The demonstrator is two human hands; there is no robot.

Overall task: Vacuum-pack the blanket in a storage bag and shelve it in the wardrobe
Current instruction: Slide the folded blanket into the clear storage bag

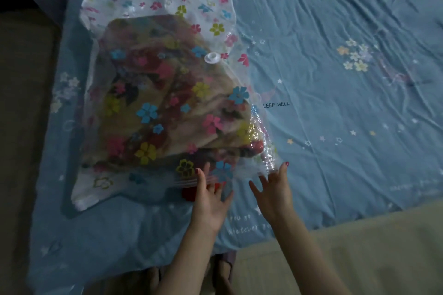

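While the clear flower-printed plastic storage bag (165, 93) lay on the blue bed sheet (335, 103) with the folded patterned blanket (148, 84) inside, I saw both hands at its near edge. My left hand (211, 201) pressed its zip strip with straight fingers, and my right hand (275, 189) touched the bag's corner, fingers spread and released.

Bedsheet (335, 108): "LEEP WELL", "whatever".

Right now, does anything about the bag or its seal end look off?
The bag lies askew on the bed, still puffy around the blanket. Its near right corner is crumpled where the right hand touches it. A red object, possibly the slider, sits by the left hand.
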